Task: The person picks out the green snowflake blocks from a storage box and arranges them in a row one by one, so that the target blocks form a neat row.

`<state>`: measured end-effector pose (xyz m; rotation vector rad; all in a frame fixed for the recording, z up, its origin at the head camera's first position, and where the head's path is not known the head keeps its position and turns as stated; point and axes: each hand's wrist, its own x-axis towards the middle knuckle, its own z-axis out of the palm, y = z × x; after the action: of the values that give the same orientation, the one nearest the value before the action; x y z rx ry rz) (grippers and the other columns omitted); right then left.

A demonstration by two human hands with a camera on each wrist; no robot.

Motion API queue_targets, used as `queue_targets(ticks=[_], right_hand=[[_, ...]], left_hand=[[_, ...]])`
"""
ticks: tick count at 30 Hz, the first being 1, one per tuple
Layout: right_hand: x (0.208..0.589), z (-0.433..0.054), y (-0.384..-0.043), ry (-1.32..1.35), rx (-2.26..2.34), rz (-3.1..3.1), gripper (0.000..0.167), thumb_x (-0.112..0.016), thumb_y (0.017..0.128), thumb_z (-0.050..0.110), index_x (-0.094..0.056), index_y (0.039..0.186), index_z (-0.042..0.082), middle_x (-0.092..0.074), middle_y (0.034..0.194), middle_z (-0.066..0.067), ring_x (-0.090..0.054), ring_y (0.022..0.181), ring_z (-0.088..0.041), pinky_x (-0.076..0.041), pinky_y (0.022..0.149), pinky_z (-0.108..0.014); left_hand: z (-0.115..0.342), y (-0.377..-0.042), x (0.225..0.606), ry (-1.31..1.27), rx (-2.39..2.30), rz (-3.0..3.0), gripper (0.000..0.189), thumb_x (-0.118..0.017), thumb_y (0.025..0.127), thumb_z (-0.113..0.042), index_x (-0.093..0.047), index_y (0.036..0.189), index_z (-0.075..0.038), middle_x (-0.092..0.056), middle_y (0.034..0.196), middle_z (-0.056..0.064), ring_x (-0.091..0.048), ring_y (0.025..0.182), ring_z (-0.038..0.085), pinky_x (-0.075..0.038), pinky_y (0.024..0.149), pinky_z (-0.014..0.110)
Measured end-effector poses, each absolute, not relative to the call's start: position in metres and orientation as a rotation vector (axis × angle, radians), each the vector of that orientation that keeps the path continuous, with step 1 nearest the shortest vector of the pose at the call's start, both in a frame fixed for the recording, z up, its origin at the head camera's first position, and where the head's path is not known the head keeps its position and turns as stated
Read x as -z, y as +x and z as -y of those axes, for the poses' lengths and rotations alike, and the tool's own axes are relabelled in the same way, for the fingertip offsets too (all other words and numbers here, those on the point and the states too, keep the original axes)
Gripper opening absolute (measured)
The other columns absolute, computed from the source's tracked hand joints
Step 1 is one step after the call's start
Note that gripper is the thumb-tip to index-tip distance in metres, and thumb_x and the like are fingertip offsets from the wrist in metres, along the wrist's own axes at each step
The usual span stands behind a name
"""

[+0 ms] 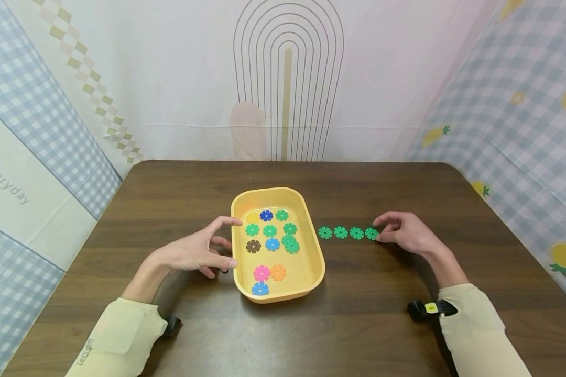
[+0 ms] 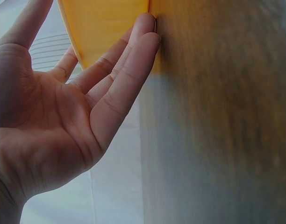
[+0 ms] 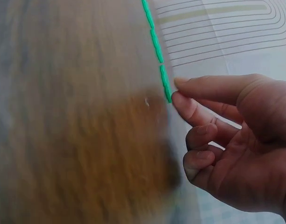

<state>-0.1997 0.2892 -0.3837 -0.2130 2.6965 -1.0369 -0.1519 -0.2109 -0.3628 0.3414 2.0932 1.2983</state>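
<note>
My left hand (image 1: 193, 251) is at the left side of a yellow plastic tray (image 1: 317, 256). Its index fingertip and thumb touch the rim, and in the left wrist view its extended fingers (image 2: 119, 88) reach the tray's outer wall. Several flat green snowflake discs (image 1: 340, 232) lie in a straight row on the table, right of the tray. At the row's right end, the thumb and index finger of my right hand (image 1: 410, 233) hold the last green snowflake disc (image 1: 371, 233) by its edges. The right hand's other fingers curl inward in the right wrist view.
Inside the tray lie more snowflake discs: several green, a dark blue (image 1: 266, 215), a brown (image 1: 253, 246), two light blue, a pink (image 1: 261, 273), an orange (image 1: 278, 272) and a yellow one. The brown wooden table (image 1: 358, 335) meets patterned cloth at its back and sides.
</note>
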Motion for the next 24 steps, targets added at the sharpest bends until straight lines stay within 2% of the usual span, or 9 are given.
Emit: queue_targets(ticks=[4,11,18,24], right_hand=[[0.374,-0.285,-0.197,-0.241,1.054,-2.716,0.037,-0.075,0.098,0.016,-0.065,0.131,0.003,-0.072,0.094,-0.011,-0.059,0.082,-0.025,-0.043,0.071,-0.035],[0.347,-0.256,-0.194,-0.39,1.111,-2.734,0.034,-0.073,0.1,0.015,-0.066,0.131,0.005,-0.075,0.101,-0.014,-0.069,0.093,-0.033,-0.052,0.072,-0.034],[0.325,-0.213,-0.189,-0.529,1.157,-2.699,0.028,-0.08,0.095,0.016,-0.072,0.121,0.01,-0.073,0.096,-0.008,-0.061,0.082,-0.024,-0.05,0.064,-0.028],[0.325,-0.182,-0.186,-0.613,1.23,-2.585,0.025,-0.08,0.093,0.011,-0.074,0.117,0.009,-0.073,0.091,-0.009,-0.062,0.078,-0.028,-0.049,0.062,-0.028]], left_hand=[[0.211,-0.152,0.363,0.339,-1.297,-2.091,0.09,-0.082,0.095,-0.029,-0.02,0.159,-0.028,-0.052,0.147,0.027,-0.072,0.096,0.029,-0.063,0.08,0.047],[0.211,-0.152,0.362,0.334,-1.296,-2.089,0.087,-0.081,0.096,-0.025,-0.02,0.159,-0.028,-0.051,0.148,0.027,-0.072,0.097,0.03,-0.063,0.08,0.047],[0.211,-0.151,0.361,0.336,-1.298,-2.089,0.089,-0.082,0.095,-0.028,-0.019,0.159,-0.028,-0.05,0.149,0.027,-0.072,0.097,0.029,-0.063,0.081,0.047],[0.21,-0.152,0.361,0.342,-1.301,-2.088,0.089,-0.082,0.095,-0.028,-0.02,0.159,-0.028,-0.052,0.148,0.026,-0.071,0.096,0.029,-0.063,0.08,0.047]])
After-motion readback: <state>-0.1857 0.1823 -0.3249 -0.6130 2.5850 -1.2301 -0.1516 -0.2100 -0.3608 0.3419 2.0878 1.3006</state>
